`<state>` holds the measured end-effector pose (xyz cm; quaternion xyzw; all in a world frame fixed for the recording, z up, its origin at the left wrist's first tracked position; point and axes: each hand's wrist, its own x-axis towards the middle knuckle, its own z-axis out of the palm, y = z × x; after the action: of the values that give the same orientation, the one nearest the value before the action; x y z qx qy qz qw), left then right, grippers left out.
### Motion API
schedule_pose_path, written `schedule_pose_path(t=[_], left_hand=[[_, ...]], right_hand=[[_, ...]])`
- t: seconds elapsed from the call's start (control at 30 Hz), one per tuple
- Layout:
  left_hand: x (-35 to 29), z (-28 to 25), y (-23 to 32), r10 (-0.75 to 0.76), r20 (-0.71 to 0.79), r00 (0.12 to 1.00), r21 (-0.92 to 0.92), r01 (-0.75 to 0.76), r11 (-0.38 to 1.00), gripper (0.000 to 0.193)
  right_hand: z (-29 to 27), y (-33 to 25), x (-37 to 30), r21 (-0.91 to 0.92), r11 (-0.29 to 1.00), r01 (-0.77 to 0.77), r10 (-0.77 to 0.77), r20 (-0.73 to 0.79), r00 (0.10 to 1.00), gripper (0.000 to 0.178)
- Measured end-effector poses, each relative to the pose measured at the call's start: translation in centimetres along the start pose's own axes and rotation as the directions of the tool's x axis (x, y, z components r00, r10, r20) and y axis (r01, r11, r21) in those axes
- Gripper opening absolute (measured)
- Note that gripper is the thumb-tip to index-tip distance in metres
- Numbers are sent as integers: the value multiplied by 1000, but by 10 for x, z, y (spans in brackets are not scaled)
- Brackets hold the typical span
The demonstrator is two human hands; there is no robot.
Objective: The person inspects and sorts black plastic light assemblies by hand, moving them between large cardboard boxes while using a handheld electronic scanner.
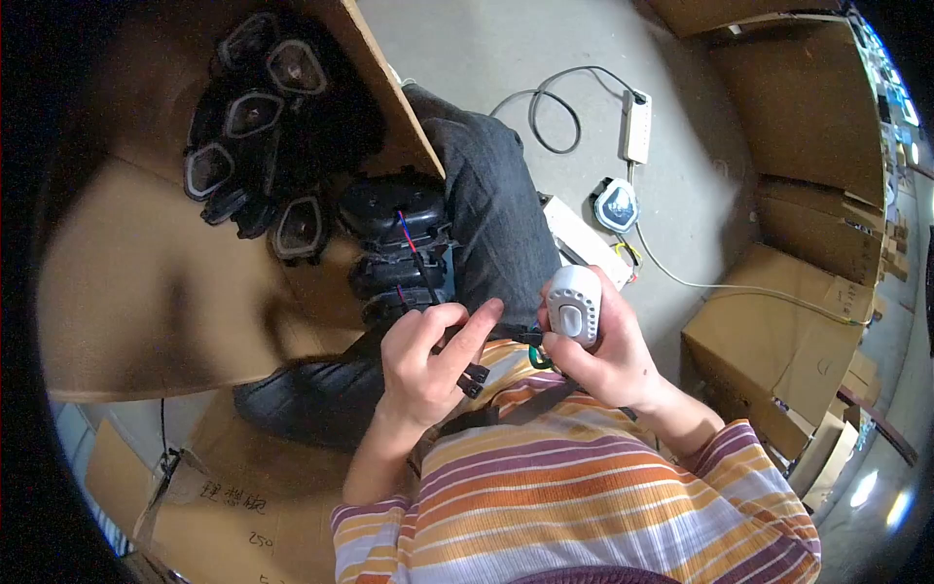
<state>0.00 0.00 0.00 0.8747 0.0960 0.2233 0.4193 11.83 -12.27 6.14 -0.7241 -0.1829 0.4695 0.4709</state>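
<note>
Head view: left hand (416, 365) just left of frame centre, forearm slanting up from below; index finger stretched toward upper right, other fingers curled on black cable (424, 276); black connectors (474, 380) poke out beneath, exact grip hidden; right hand (623, 346) right of centre, forearm angled in from lower right; fingers wrapped round white device (574, 307), partly hidden behind it; thumb tip near small black connector (528, 339), contact unclear; black housings (255, 116) at upper left, edges lost in shadow.
</note>
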Motion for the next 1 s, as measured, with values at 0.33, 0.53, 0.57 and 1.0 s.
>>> schedule_pose_path(t=[0.33, 0.53, 0.57, 1.0], left_hand=[[0, -2, 4, 60, 21, 998, 19, -60, 998, 35], [5, 11, 3, 97, -3, 995, -2, -97, 995, 36], [9, 17, 3, 114, -5, 993, -25, -114, 993, 34], [35, 82, 22, 118, -55, 991, -93, -123, 988, 6]], right_hand=[[2, 4, -6, 13, 1000, 27, -26, -42, 999, 31], [2, 8, -10, -8, 999, 51, -51, -147, 988, 32], [-1, 11, -12, 52, 997, 56, -44, -211, 976, 33], [-54, 51, -22, 439, 853, 282, -44, -479, 877, 34]])
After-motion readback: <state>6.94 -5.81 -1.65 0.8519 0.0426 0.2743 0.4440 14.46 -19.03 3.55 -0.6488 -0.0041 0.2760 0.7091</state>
